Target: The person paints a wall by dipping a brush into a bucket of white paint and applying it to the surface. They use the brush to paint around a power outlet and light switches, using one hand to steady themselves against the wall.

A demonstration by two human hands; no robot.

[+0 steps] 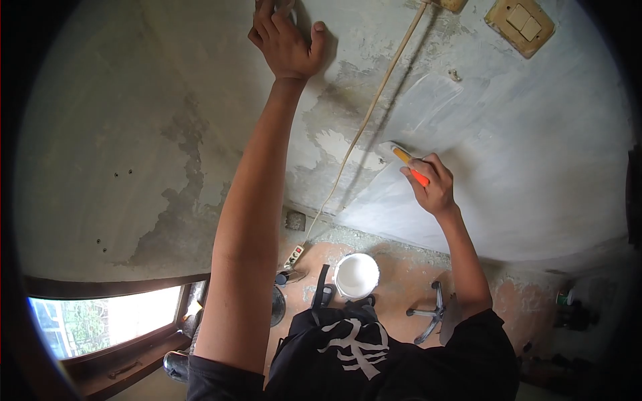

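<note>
My right hand (433, 184) is closed around the orange and yellow handle of a putty knife (401, 154). The blade tip lies at the wall (535, 160), beside a peeling patch (334, 144) and the edge of a smoother whitish area. Higher up, my left hand (284, 43) rests against the wall with its thumb spread out and nothing in it. Between the two hands a beige cable (374, 100) runs down the wall. Below, near my feet, stands a white bucket (340, 287) with white material inside.
A light switch (523, 27) is at the upper right. The cable ends at a power strip (294, 256) on the worn reddish floor (394, 267). A chair base (431, 314) stands right of the bucket. A window (134, 321) is at lower left.
</note>
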